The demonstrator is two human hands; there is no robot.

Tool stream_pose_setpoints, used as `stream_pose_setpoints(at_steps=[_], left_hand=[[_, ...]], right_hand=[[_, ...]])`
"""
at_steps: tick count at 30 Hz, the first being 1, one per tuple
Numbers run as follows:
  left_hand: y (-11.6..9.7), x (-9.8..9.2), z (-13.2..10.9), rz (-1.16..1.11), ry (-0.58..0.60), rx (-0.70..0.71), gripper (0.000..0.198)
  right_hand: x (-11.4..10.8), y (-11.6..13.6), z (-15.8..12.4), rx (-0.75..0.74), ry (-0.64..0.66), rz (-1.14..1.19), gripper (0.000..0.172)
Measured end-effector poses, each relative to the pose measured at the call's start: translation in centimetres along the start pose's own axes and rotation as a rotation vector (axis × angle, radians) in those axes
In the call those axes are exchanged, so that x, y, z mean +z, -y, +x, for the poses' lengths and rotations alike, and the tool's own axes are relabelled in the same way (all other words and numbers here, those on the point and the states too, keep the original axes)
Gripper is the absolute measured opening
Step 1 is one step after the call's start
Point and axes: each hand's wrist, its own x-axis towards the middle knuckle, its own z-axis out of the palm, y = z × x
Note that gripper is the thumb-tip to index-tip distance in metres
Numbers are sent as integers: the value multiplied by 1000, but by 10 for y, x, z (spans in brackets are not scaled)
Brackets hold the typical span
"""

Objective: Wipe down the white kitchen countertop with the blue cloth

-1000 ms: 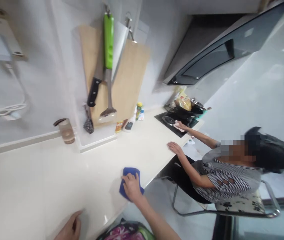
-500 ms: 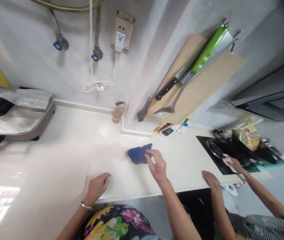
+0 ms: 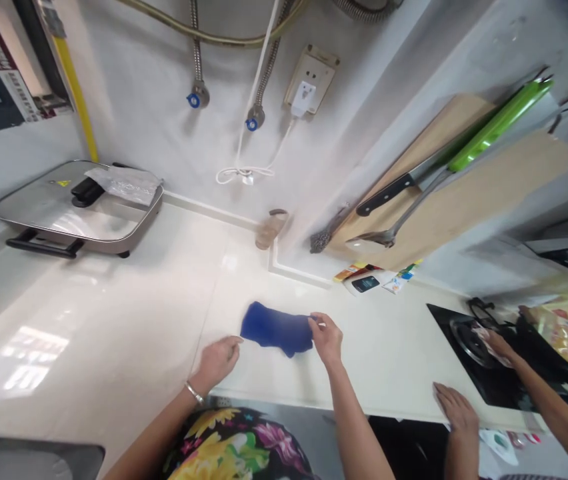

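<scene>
A dark blue cloth is spread out over the white countertop in front of me. My right hand pinches its right end between thumb and fingers. At the cloth's lower left corner, the closed fingertips of my left hand meet the fabric and appear to pinch it. A bracelet circles my left wrist.
On the right, another person's hand wipes the black cooktop; their other hand rests at the counter edge. An electric pan stands left. A brown cup and small device sit by the wall, below a hanging knife.
The cloth has gone from bunched to spread wider. My left hand has come up to its left corner. My view has turned left, and the other person's wiping hand has moved over the cooktop.
</scene>
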Motion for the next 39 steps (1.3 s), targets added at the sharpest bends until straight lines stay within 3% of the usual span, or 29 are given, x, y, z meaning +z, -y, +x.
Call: stream_pose_setpoints(at_steps=[5,11,15,21,27,30,33,36,39], left_hand=[[-5,-3,16,26,4,83,31],[-19,8,59,91,27,182,37],[-20,12,84,100,84,156,34],[-20,1,99,118,56,136,12],[-54,-45,128,102,-130,106,20],[-84,-79,150,-24,-304,182,22],[-109,-114,156,-169,-488,311,22],[-114,-147,136,-172,-504,373,22],[-97,-171,94,-116,-362,334,21]], right_hand=[[-3,-31,-13,-67,-126,-131,60],[24,-43,-59,-283,267,-306,34],[32,-59,-76,-234,286,-317,24],[13,-62,-53,-252,272,-155,28],[-29,-31,5,-200,-9,-67,47],[-48,6,33,-180,-177,24,50],[-64,47,40,-207,-256,159,48],[-79,70,22,-192,-156,258,44],[-86,68,-8,-139,154,338,38]])
